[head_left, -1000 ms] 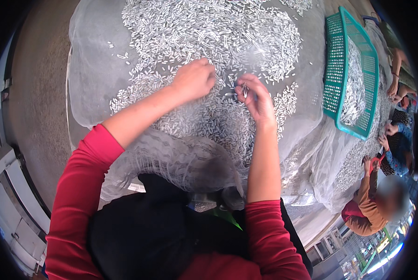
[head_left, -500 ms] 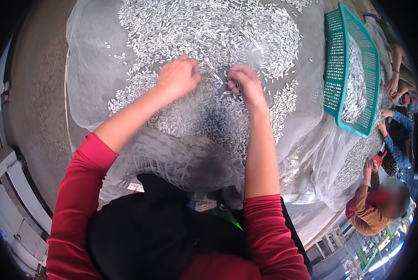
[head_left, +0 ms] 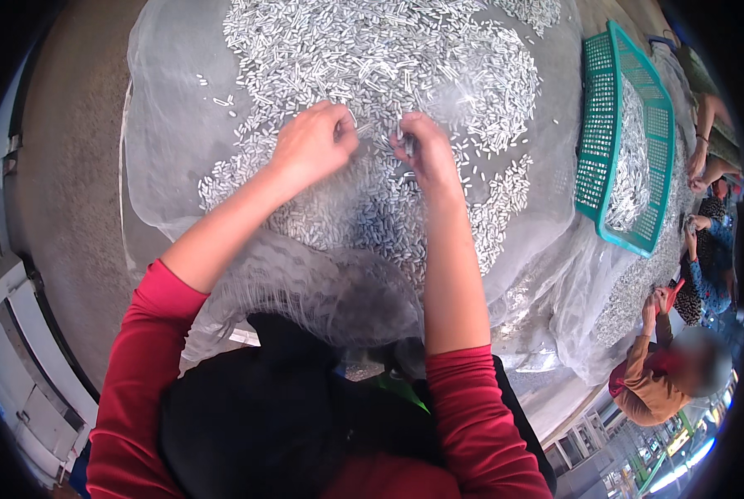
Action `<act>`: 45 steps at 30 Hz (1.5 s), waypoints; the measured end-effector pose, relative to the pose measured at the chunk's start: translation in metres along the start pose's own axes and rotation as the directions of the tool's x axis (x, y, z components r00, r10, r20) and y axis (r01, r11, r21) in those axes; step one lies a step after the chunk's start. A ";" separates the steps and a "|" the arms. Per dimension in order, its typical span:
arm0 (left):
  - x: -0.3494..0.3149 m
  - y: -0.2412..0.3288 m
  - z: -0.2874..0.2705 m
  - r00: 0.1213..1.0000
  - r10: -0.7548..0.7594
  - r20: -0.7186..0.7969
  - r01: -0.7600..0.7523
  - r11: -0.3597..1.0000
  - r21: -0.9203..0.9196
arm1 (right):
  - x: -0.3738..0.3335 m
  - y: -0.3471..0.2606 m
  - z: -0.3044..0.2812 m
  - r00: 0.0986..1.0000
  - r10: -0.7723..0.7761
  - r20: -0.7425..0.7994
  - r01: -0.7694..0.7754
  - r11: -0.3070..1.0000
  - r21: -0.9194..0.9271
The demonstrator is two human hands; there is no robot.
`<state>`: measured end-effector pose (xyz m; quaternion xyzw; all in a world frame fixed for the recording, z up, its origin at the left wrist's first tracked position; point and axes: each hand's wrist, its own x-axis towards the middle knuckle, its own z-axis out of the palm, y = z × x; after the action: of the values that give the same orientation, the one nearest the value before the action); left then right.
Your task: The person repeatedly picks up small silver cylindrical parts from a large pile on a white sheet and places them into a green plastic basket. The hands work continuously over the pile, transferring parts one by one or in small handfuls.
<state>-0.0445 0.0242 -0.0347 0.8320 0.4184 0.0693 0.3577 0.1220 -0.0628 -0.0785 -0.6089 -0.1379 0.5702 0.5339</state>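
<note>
A broad layer of small silvery metal pieces [head_left: 372,58], short and rod-like, covers the mesh-draped table in front of me. My left hand [head_left: 315,143] is just above the pile, its fingers curled into a pinch. A pale sliver shows by its fingertips, too blurred to tell whether it is held. Close by on the right, my right hand [head_left: 428,150] is closed, thumb and fingers bent around a few of the silvery pieces. The two hands are a short gap apart and do not touch.
A green plastic basket [head_left: 595,125] with more silvery pieces stands to the right. White netting [head_left: 305,266] lies bunched along the near table edge. Several co-workers sit at the far right, one person in a brown sleeve [head_left: 638,374]. Concrete floor [head_left: 73,166] lies to the left.
My right hand has shifted left, narrowing the gap to my left hand, and its fingers have turned inward. My left hand stays nearly in place. The whole view has shifted slightly.
</note>
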 end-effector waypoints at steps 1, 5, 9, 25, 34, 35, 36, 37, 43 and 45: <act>-0.002 0.006 -0.002 0.999 0.042 -0.003 -0.042 0.999 0.017 | -0.004 0.000 -0.002 0.996 0.084 0.025 -0.088 0.954 0.288; -0.014 0.044 0.002 0.912 0.409 0.027 -0.397 0.864 0.312 | -0.015 0.015 0.016 0.987 0.080 0.143 -0.158 0.699 0.697; -0.019 0.080 0.004 0.835 0.536 0.123 -0.550 0.813 0.195 | -0.018 0.002 -0.008 0.998 0.068 0.016 -0.056 0.637 0.769; 0.025 0.014 0.042 0.882 0.449 0.139 -0.470 0.833 0.292 | -0.057 -0.132 -0.225 0.458 -0.879 -0.135 0.098 0.201 -0.975; 0.028 0.007 0.067 0.843 0.449 0.295 -0.536 0.734 0.417 | -0.020 0.012 -0.036 0.830 -0.537 0.147 0.296 0.203 -0.933; 0.028 0.006 0.066 0.834 0.465 0.297 -0.552 0.712 0.434 | -0.018 0.010 -0.037 0.824 -0.555 0.111 0.249 0.181 -0.951; 0.029 0.005 0.065 0.823 0.490 0.285 -0.567 0.689 0.452 | -0.018 0.007 -0.039 0.809 -0.583 0.078 0.205 0.155 -0.966; 0.029 0.004 0.064 0.829 0.495 0.261 -0.559 0.716 0.419 | -0.019 0.004 -0.042 0.791 -0.610 0.049 0.160 0.128 -0.979; 0.039 0.002 0.047 0.963 0.255 0.091 -0.243 0.962 -0.125 | -0.020 0.009 -0.033 0.881 -0.472 -0.028 0.008 0.074 -0.997; 0.042 -0.002 0.038 0.977 -0.030 0.211 0.127 0.877 -0.464 | -0.014 0.013 -0.027 0.905 -0.425 -0.034 -0.015 0.048 -0.999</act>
<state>-0.0032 0.0360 -0.0717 0.7039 0.3847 0.0724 0.5927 0.1342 -0.0922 -0.0869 -0.8626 -0.4832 0.1321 0.0711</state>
